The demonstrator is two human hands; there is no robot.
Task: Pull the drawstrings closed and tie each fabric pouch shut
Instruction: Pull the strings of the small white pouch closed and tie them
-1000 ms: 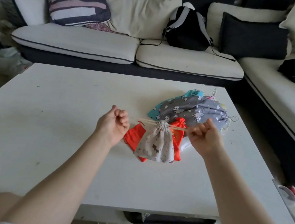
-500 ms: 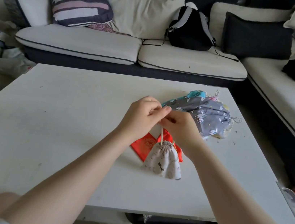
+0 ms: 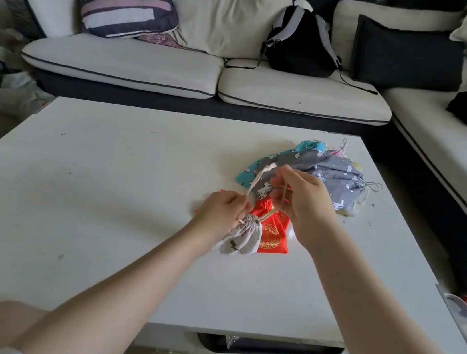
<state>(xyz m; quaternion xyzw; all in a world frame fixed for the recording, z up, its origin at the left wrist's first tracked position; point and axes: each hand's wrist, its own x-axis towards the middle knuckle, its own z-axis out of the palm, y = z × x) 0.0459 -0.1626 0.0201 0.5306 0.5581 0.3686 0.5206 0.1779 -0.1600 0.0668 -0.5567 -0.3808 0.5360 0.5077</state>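
1. Pouch work mid-knot: a small beige printed pouch (image 3: 240, 236) lies on the white counter (image 3: 104, 188), its mouth already gathered tight, directly under the left hand (image 3: 221, 212).
2. Left grip is closed, pinning the pouch neck and pinching one end of the drawstring (image 3: 259, 177), which rises up and away from the knuckles.
3. Right hand (image 3: 304, 200) sits just beyond and above the left, its grip closed on the other cord strands; fingers look curled as if forming or passing a loop. Exact cord crossing is blurred, cannot tell.
4. A red pouch with gold print (image 3: 270, 236) lies just beside the beige one, below the right grip, partly covered by it.
5. Farther out past the right grip: a heap of grey and teal pouches (image 3: 332, 172), loose cords trailing, apparently still to be done.
6. Judgement of step: cinching is done for this pouch; tying is in hand, not yet finished.
7. Next move likely calls for drawing the two ends apart to seat the knot against the gathered neck, left grip steadying the pouch so it does not lift.
8. Risk: slack cord slipping from the pinch.
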